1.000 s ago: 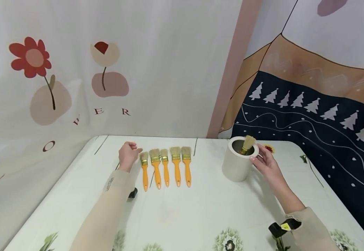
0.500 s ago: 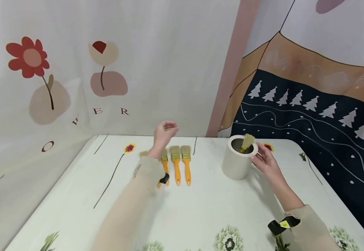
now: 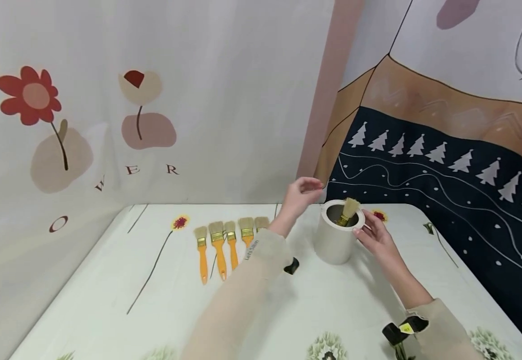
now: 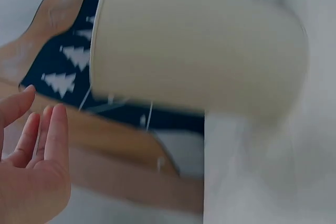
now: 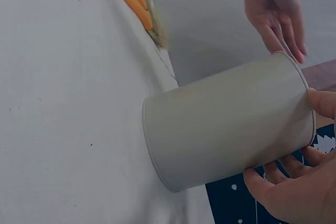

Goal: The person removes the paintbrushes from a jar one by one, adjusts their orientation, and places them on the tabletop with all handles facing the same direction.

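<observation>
A pale grey cylindrical container (image 3: 334, 244) with a white rim stands upright on the table, and a paintbrush (image 3: 348, 210) leans inside it, bristles up. My right hand (image 3: 378, 235) holds the container at its right side, thumb by the rim and fingers around the wall in the right wrist view. My left hand (image 3: 300, 197) hovers at the container's left, its fingers loosely extended and holding nothing; the left wrist view shows the hand (image 4: 37, 166) apart from the container. Several orange-handled paintbrushes (image 3: 218, 250) lie in a row to the left, bristles away from me. My left forearm partly covers the rightmost ones.
The white flowered tablecloth (image 3: 153, 320) covers the table up to its far edge. Behind hangs a pale printed curtain (image 3: 225, 100), with a dark tree-patterned cloth (image 3: 423, 175) at the right. Each wrist wears a black camera (image 3: 291, 266).
My left hand has moved right from beside the leftmost paintbrush, rising over the row, to the container's left side. The right hand stays at the container. The paintbrush inside has barely changed.
</observation>
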Tool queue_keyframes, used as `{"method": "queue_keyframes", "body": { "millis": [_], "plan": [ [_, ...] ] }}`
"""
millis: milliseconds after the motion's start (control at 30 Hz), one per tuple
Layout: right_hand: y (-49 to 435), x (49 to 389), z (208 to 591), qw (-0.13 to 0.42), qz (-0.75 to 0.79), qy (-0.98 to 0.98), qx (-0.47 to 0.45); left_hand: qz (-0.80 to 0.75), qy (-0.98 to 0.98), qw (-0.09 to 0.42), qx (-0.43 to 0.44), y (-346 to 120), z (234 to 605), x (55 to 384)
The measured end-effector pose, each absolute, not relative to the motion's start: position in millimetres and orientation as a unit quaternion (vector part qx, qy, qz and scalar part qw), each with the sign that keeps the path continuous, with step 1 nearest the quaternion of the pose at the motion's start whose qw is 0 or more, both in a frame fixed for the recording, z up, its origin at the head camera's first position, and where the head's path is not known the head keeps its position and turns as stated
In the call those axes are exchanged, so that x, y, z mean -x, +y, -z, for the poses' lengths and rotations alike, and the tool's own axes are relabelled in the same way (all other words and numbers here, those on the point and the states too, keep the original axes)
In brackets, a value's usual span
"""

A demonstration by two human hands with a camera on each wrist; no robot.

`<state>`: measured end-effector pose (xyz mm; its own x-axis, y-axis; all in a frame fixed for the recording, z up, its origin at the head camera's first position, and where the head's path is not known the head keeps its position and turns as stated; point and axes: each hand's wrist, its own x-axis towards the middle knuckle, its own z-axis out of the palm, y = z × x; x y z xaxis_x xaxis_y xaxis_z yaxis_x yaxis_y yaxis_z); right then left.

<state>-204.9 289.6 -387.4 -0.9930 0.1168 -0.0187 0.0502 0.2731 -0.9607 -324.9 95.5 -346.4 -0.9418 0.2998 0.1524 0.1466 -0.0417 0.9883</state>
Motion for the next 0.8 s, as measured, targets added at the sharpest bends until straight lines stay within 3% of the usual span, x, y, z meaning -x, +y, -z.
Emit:
{"method": "queue_keyframes", "body": {
  "millis": [233,567,800],
  "plan": [
    [282,208,388,0.022,-0.605,-0.795,0.038,-0.651,0.736,0.083,-0.168,127,349,314],
    [283,208,386,0.016,-0.598,-0.801,0.034,-0.508,0.834,0.026,-0.215,144,346,302],
    [287,204,385,0.007,-0.600,-0.798,0.055,-0.418,0.879,0.023,-0.229,155,345,298]
  ]
}}
